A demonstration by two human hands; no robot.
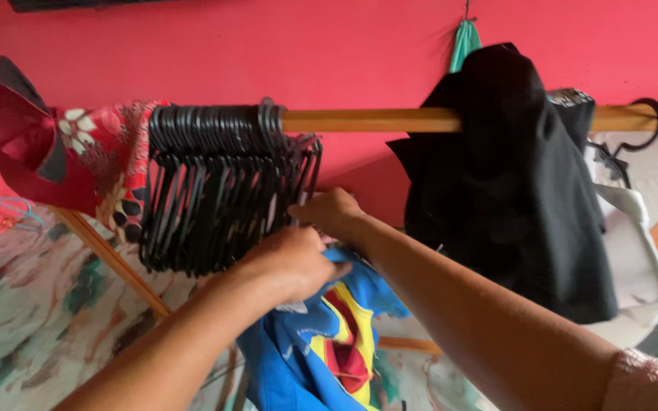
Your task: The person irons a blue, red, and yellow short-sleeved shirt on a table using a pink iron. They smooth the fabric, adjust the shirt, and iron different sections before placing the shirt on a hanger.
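A round wooden rail (375,119), smooth and honey-coloured, runs level across the red wall (306,46). Hooked over the rail's left part hangs a dense bunch of thin black plastic hangers (215,198), their hooks packed tight on the rail and their angular frames fanning downward below it. Left of the hangers, a red floral garment (108,164) with white petal prints is draped over the rail's end. Right of the bare middle stretch of rail, a thick matte black garment (504,190) hangs in heavy folds, with a pale cloth bag (637,259) just beside it and one more black hook (649,122) on the rail's far right.

Below the rail, at the lower right edge of the hanger bunch, both hands meet. The left hand (287,262) is curled shut, fingers gripping the top of a soft blue shirt (321,342) with a red and yellow emblem, which sags below the hand. The right hand (333,213), just above it, has its fingertips pinched at the frame of the nearest hanger; whether it truly grips the hanger I cannot tell. A pink fuzzy sleeve (649,384) shows at the right arm's near end.

The rail's bare stretch between hangers and black garment leaves open room. A slanting wooden leg (112,259) descends under the hangers.
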